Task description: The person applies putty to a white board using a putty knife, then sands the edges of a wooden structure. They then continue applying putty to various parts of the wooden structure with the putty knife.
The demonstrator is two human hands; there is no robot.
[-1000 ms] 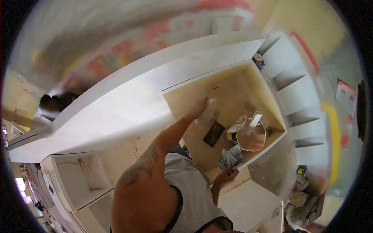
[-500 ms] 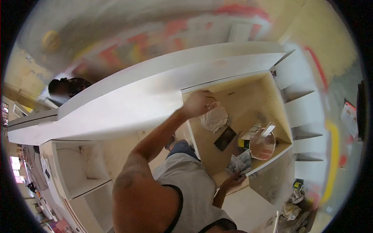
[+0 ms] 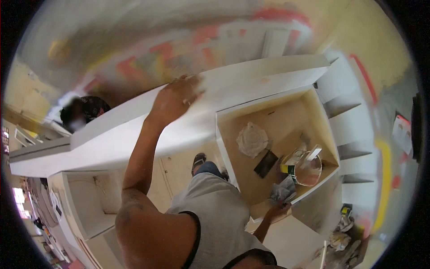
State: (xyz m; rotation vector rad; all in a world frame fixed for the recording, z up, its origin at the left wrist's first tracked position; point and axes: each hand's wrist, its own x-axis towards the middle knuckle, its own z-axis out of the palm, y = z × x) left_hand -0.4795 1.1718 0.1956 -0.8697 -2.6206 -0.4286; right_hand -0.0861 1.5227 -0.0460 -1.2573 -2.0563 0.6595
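My left hand (image 3: 177,98) is raised over the long white panel (image 3: 251,74), near its upper edge; its fingers are smeared by motion, and anything in them cannot be made out. Low at the right, my right hand (image 3: 278,210) touches the front rim of the open wooden box (image 3: 293,104), just below a crumpled grey plastic packet (image 3: 283,189). Its fingers are small and partly hidden. Inside the box lie a crumpled white cloth or bag (image 3: 252,140) and a dark flat rectangle (image 3: 266,164). Beside them stands a round tub (image 3: 308,174) with a white stick across its mouth.
White shelf compartments (image 3: 354,125) line the right side. An open white compartment (image 3: 92,197) is at the lower left. Behind the panel at the upper left is another person (image 3: 92,109). Crumpled bags (image 3: 340,240) lie on the floor at the lower right.
My left hand has left the crumpled white item in the box and moved up and left over the panel. My right hand remains at the box rim. The view has shifted slightly.
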